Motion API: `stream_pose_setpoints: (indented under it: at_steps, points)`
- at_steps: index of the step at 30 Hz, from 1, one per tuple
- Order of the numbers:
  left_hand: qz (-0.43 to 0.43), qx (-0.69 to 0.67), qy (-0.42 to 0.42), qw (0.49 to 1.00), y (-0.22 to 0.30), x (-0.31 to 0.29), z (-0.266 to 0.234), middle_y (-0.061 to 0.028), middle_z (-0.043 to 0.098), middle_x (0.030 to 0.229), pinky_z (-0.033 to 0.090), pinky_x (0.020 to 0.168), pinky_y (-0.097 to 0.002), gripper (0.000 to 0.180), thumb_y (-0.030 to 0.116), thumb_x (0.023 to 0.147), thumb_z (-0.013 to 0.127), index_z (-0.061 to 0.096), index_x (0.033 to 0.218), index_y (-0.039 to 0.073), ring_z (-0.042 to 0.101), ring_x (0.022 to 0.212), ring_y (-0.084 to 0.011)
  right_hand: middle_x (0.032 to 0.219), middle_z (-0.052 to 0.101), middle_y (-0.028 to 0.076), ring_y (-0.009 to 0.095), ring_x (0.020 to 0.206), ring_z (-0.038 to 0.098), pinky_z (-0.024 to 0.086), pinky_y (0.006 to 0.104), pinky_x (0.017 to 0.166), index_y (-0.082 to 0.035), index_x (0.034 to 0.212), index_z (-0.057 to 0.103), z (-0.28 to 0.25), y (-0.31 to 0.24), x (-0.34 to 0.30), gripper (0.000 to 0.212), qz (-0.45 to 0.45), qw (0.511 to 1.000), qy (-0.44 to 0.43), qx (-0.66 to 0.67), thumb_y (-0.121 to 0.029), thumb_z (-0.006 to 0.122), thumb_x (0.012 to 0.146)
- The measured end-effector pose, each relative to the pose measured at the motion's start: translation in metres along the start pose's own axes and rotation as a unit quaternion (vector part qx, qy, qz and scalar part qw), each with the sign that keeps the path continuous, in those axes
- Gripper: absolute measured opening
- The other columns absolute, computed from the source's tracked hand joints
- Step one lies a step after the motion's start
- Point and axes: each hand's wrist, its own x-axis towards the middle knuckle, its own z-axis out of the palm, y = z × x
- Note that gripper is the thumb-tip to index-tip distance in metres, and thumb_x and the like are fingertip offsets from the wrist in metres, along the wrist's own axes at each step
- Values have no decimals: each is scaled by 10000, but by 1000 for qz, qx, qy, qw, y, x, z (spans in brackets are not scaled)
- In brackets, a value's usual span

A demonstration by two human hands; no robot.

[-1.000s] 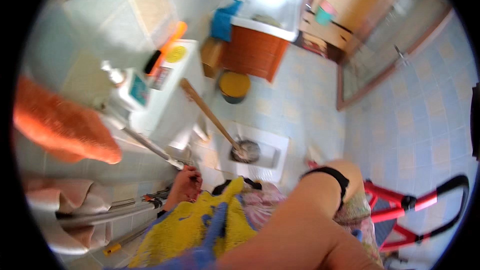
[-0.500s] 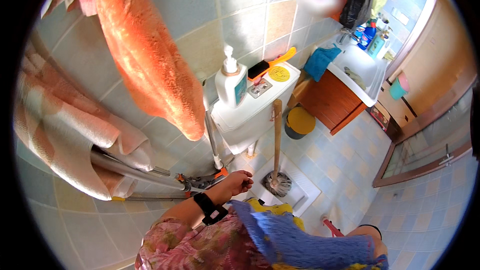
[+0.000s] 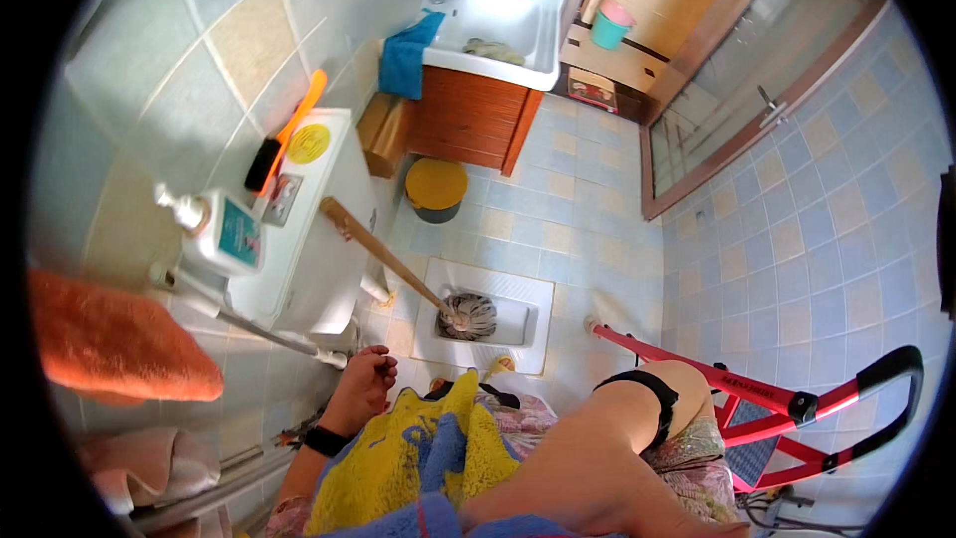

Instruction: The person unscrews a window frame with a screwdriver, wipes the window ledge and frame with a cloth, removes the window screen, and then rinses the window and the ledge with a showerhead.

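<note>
My left hand (image 3: 361,389) hangs near the squat toilet's near left corner, with a dark band on its wrist. Its fingers curl in and I see nothing between them. A yellow and blue towel (image 3: 403,453) drapes across my front, beside the left forearm. My right forearm (image 3: 573,458), bent and ringed by a black band close to the elbow, runs down to the lower left over floral clothing. The towel and the picture's lower edge hide the right hand's fingers. Ahead, a mop (image 3: 466,317) rests its grey head in the squat toilet (image 3: 533,341), its wooden handle leaning left.
A white cistern (image 3: 309,284) at left bears a pump bottle (image 3: 227,234), an orange brush (image 3: 289,134) and a yellow disc (image 3: 309,143). A red folding step stool (image 3: 737,389) stands at right. Further off are a yellow-topped bin (image 3: 436,187), a washbasin (image 3: 508,68) and a glass door (image 3: 737,70).
My view has swung right, so the step stool has come in and the hanging towels have slid left. The towel on me now shows more yellow. My left hand stays curled.
</note>
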Motion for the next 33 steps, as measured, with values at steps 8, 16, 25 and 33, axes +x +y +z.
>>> stream_pose_setpoints:
  at_steps: [8,16,25,33]
  points:
    - [-8,74,-58,996,19,-15,85,-44,499,770,414,530,-234,127,65,823,434,428,950,68,489,659,-132,774,585,128,328,683,550,432,382,598,-11,802,570,-9,-14,-69,597,-33,998,13,-53,-582,628,640]
    - [-44,125,-26,991,-5,70,146,-94,532,718,425,472,-278,165,2,777,428,456,929,60,516,579,-188,867,572,137,311,769,544,426,397,676,-2,898,539,-38,-69,-122,511,-54,973,148,-170,-463,601,687]
    - [-79,169,-112,976,-31,131,249,-104,545,702,419,432,-287,157,-2,773,416,443,916,56,512,527,-178,971,558,146,291,866,537,418,414,763,7,1006,505,-35,-138,-208,434,-101,797,464,-372,-329,572,740]
    - [-74,212,-116,968,-31,149,288,-93,516,661,421,450,-285,197,-35,712,484,466,880,66,506,547,-199,1064,545,155,274,952,531,412,429,840,15,1102,475,-42,-201,-271,394,-215,619,709,-261,-211,545,787]
